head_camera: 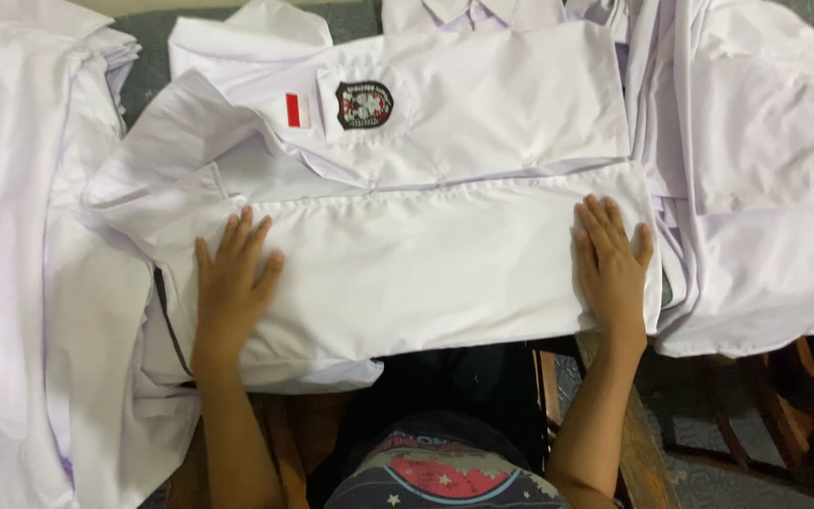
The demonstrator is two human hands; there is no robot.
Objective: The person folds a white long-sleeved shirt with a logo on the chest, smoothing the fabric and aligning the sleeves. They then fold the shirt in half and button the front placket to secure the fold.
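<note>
A white short-sleeved shirt (426,254) lies flat in front of me, its front placket running left to right. On its chest pocket sit a small red and white patch (298,110) and a dark round badge (364,104). My left hand (231,283) presses flat on the shirt's near panel close to the collar end, fingers spread. At the hem end of the same panel rests my right hand (611,264), palm down with fingers together. Neither hand grips the cloth.
A heap of white shirts (11,236) lies at the left, more white shirts (756,170) at the right and back. A wooden bench frame (765,415) shows at the lower right. My lap in a dark printed top (445,471) is below.
</note>
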